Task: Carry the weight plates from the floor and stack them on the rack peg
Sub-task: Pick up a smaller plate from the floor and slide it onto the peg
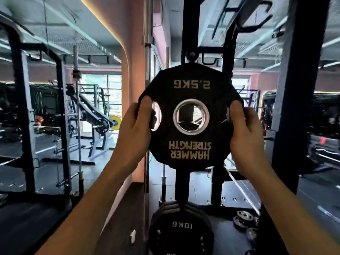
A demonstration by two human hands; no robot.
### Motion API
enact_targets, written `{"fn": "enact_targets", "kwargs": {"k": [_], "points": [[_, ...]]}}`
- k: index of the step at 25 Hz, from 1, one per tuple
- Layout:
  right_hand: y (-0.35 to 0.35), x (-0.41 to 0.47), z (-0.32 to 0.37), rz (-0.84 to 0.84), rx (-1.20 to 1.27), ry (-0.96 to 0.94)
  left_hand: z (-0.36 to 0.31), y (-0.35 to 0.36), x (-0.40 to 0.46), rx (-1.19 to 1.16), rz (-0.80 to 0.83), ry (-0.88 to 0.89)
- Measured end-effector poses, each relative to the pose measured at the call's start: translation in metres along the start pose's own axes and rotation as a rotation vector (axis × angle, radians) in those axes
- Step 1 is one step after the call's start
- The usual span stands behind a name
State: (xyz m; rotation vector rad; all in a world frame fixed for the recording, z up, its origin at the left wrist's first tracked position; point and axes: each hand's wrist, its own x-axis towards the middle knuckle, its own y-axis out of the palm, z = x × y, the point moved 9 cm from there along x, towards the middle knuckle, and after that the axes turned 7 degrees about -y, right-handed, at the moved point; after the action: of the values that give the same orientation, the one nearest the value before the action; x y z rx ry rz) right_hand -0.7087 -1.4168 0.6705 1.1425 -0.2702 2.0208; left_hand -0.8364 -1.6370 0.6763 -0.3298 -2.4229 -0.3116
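Left hand (137,124) and right hand (242,126) grip the 2.5KG plate (190,85), hiding the rack peg.

The 2.5 kg plate (190,116) is upright between the two hands — left hand (137,129) on its left edge, right hand (244,133) on its right. The rack upright (189,30) stands behind it; directly below hang the 10 kg plates (181,229) — loose small plates (242,219) lie on the floor to their right.

Two bare forearms reach into view, no sleeves anywhere along them. The left hand (137,126) wears no glove, ring or watch. Same for the right hand (245,129), short trimmed nails, wrist plain.
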Motion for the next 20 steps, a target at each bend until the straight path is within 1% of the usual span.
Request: {"fn": "enact_targets", "kwargs": {"k": [5,8,12,20], "points": [[0.005,0.091,-0.011,0.0,0.033,-0.091,-0.011,0.046,0.079,0.086,-0.042,0.143],[0.01,0.141,-0.012,-0.013,0.01,-0.168,-0.022,0.069,0.124,0.04,-0.023,0.213],[0.027,0.199,-0.016,-0.015,0.006,-0.24,-0.036,0.087,0.177,0.028,-0.05,0.273],[0.061,0.277,-0.04,-0.045,-0.049,-0.297,-0.028,0.104,0.259,-0.001,-0.042,0.3]]}}
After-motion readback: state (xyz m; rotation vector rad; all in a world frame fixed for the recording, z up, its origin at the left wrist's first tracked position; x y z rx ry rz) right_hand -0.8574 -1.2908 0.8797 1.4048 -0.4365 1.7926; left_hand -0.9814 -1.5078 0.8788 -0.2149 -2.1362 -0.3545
